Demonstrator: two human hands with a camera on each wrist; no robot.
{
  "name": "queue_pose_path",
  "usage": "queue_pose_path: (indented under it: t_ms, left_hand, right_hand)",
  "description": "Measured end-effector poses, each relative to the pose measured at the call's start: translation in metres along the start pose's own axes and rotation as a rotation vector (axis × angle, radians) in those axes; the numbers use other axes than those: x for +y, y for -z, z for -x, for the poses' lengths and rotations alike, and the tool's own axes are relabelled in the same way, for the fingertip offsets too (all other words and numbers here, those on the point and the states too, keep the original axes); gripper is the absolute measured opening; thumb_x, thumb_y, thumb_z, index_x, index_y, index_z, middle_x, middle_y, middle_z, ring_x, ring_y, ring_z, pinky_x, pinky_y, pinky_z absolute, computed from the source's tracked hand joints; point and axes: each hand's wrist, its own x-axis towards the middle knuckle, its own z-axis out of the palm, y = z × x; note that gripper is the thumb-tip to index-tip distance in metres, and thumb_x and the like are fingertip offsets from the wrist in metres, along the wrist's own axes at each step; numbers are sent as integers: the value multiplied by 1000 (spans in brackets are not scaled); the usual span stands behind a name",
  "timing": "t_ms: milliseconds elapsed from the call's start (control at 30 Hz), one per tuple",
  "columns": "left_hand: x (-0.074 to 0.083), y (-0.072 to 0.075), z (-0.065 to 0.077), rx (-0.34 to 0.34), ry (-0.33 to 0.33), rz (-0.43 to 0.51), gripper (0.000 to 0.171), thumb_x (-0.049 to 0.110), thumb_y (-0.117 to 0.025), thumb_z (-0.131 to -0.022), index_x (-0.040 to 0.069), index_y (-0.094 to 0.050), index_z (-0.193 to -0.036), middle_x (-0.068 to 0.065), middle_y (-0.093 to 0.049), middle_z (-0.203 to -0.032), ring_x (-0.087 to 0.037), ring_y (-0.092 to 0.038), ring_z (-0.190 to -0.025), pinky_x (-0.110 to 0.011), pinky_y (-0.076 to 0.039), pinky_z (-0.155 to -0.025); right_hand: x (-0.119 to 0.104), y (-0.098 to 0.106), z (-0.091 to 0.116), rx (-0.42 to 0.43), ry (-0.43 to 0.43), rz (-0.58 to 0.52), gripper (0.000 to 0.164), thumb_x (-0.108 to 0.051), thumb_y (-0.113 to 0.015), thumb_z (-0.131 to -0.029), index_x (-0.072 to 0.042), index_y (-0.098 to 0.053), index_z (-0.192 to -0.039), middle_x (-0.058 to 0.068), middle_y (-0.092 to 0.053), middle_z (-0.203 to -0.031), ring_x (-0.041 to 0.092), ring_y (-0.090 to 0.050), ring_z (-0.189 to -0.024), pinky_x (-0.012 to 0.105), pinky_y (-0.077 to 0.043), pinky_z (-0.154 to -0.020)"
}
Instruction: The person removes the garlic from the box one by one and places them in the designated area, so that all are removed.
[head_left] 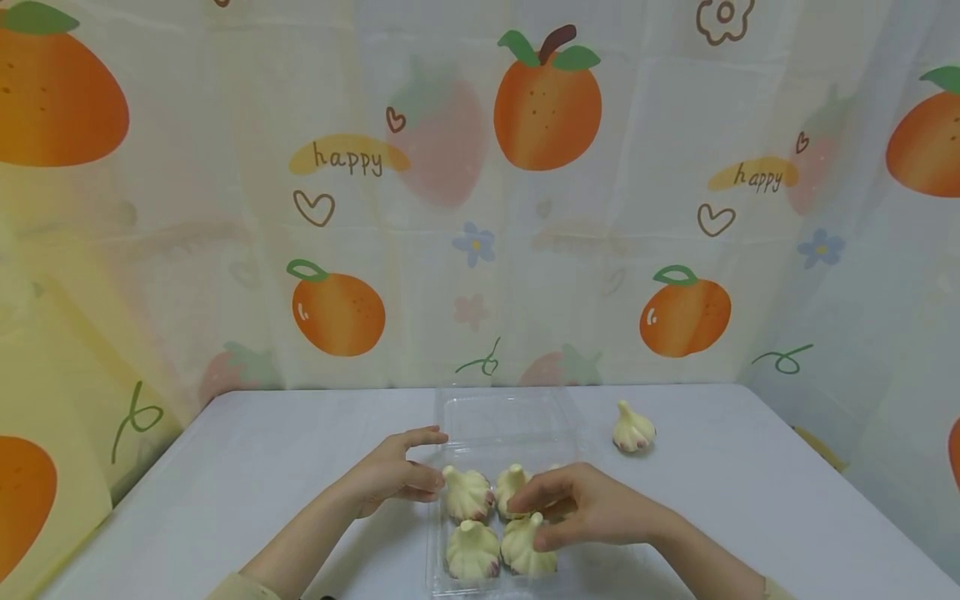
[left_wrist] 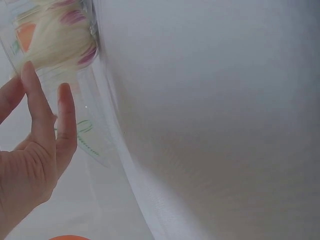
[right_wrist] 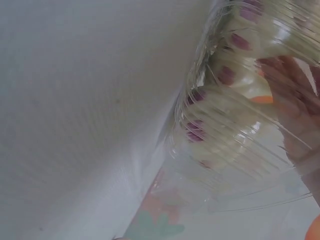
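Note:
A clear plastic box [head_left: 435,575] with its lid [head_left: 502,417] raised stands in front of me, with several pale garlic bulbs in it. Around the stem end of the front right garlic bulb [head_left: 525,554], my right hand [head_left: 600,508] curls its thumb and fingers. This hand partly covers the bulbs behind; in the right wrist view, fingers [right_wrist: 292,100] show through the clear wall. At the box's left side, my left hand [head_left: 397,475] has its fingers spread, fingertips right at the edge beside the back left bulb [head_left: 467,493].
Another garlic bulb [head_left: 633,429] stands on the white table [head_left: 712,467], right of the lid. A curtain [head_left: 450,217] printed with oranges and hearts hangs behind the table's far edge.

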Motion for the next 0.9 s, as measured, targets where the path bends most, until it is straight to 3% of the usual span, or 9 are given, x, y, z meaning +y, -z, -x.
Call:
queue_pose_path:
  t_ms: [400, 900]
  left_hand:
    - [0, 0, 0, 2, -1, -1, 74, 2, -73, -83, -5, -39, -147, -20, -15, -165, -11, -66, -85, -32, -64, -80]
    - [-1, 0, 0, 7, 5, -9, 74, 3, -73, -82, -3, -39, -147, -18, -16, -166, -11, -65, -85, -33, -64, -81]
  right_hand:
    - [5, -2, -2, -39, 4, 83, 40, -22, -75, -87, -8, -67, -124, 12, -69, -126, 2, -62, -113, 16, -53, -97]
    - [9, -2, -1, -49, 24, 117, 31, -20, -76, -86, -12, -72, -115, 9, -71, -123, 0, -61, -113, 17, -57, -91]
